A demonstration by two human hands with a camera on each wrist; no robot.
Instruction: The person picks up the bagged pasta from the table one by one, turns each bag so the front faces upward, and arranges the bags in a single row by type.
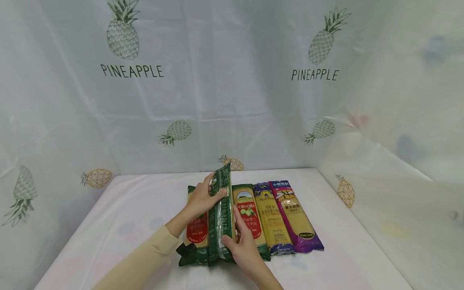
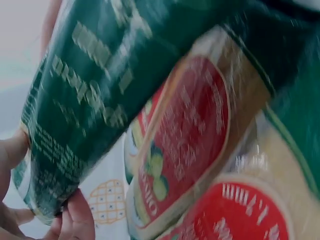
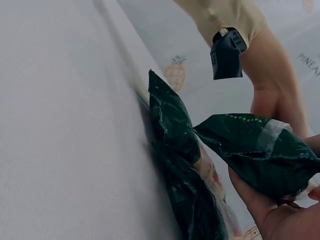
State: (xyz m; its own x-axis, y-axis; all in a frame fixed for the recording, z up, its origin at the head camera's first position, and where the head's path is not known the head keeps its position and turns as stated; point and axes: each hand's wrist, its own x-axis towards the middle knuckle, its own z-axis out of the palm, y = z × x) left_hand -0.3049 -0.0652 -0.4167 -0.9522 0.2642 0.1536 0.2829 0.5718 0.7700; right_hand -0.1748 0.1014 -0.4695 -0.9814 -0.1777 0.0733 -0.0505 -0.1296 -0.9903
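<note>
Both hands hold a green spaghetti pack (image 1: 220,225), raised and tilted, its printed green side showing. My left hand (image 1: 202,200) grips it near the top, thumb across the face. Lower on its right edge, my right hand (image 1: 243,245) grips it, thumb on the front. Fingers of the left hand (image 2: 75,220) curl round the pack's end in the left wrist view. The right wrist view shows the pack's crimped end (image 3: 260,150) above the right hand (image 3: 275,217). Beneath and left lies an Olivoila spaghetti pack (image 1: 197,231), partly covered; another Olivoila pack (image 1: 250,213) lies right.
Further right lie a yellow and blue spaghetti pack (image 1: 273,219) and a purple pasta pack (image 1: 297,219), side by side. The white-covered table (image 1: 119,225) meets a pineapple-print curtain (image 1: 232,100) at its back and sides. A small black camera (image 3: 227,55) is on the left wrist.
</note>
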